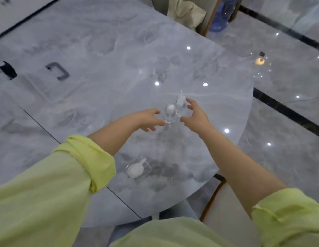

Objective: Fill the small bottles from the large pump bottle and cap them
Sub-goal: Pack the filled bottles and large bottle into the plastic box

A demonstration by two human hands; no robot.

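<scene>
Two small clear bottles with white tops stand close together on the grey marble table (119, 50): one (170, 111) nearer me, one with a pump top (180, 101) just behind it. My left hand (149, 119) reaches in from the left, fingers spread, tips at the nearer bottle's base. To their right my right hand (196, 114) is spread open around the two bottles, with no clear grip. A larger clear pump bottle (137, 168) with a white head stands nearer me between my forearms. The picture is blurred.
A clear tray (53, 82) with a dark curved piece (58, 71) lies at the left, a dark object (7, 70) beside it. Chairs stand at the far edge (187, 13) and near right (224, 198). A blue water jug (223, 13) stands on the glossy floor.
</scene>
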